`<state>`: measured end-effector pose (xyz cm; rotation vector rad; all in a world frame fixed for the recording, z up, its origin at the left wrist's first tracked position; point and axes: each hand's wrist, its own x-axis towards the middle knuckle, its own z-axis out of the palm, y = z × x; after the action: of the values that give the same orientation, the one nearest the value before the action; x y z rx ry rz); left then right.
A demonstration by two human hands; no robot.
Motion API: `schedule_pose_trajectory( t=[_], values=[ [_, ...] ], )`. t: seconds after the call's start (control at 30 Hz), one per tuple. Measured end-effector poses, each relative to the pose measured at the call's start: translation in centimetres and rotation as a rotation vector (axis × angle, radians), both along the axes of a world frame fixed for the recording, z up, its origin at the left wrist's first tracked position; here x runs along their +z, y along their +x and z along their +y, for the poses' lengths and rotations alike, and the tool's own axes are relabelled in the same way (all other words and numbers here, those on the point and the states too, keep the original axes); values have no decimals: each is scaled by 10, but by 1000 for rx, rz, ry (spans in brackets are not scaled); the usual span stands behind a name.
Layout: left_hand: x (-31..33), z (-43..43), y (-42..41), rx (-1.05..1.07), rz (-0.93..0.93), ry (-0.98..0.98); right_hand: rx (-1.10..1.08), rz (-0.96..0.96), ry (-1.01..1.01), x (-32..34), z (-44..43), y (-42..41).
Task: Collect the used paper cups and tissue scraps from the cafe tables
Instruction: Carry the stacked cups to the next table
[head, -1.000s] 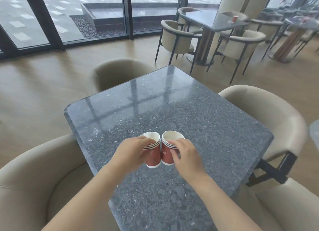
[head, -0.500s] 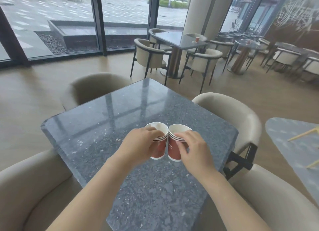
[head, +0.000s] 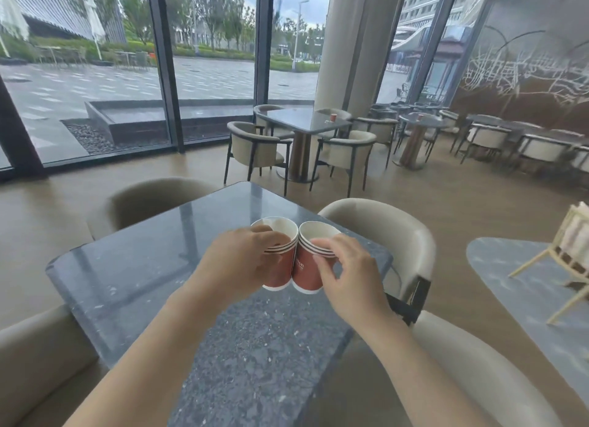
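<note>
Two red paper cups with white rims are held side by side, touching, above the dark granite table (head: pixel 134 286). My left hand (head: pixel 237 264) grips the left paper cup (head: pixel 282 267) with the thumb over its rim. My right hand (head: pixel 347 276) holds the right paper cup (head: pixel 306 270) by its upper edge. Both cups look lifted off the tabletop. Another red cup (head: pixel 333 117) stands on a far table (head: pixel 296 120), and one more red cup (head: pixel 420 117) on a round table further right. I see no tissue scraps.
Beige padded chairs (head: pixel 389 235) ring the near table. A second grey tabletop (head: pixel 516 273) with a small wooden stand (head: pixel 570 251) lies at the right. More tables and chairs fill the back right; glass walls and a column (head: pixel 347 44) stand behind.
The view has tilted up and turned right, bringing more of the cafe into sight. Both hands have raised the two cups together off the table.
</note>
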<state>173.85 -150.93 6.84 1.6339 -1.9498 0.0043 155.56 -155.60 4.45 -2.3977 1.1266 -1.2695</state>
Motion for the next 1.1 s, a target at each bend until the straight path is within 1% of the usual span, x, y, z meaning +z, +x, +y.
schedule_pose_trajectory(
  t=[0.1,0.27,0.47,0.7,0.9,1.1],
  values=[
    [7,13,-38,-10,-9,-36,7,-17,-20,7,10,-39],
    [25,26,-94,-47,-101,-130,13,-74,-65,20,28,-98],
    [39,50,-145,-95,-138,-149,-36,-110,-93,33,63,-150],
    [36,96,-189,-223,-183,-164,-140,-25,-83,27,132,-200],
    [18,153,-239,-386,-143,-113,-307,45,-59,17,216,-253],
    [-7,212,-290,-523,-113,-72,-404,107,4,5,304,-303]
  ],
)
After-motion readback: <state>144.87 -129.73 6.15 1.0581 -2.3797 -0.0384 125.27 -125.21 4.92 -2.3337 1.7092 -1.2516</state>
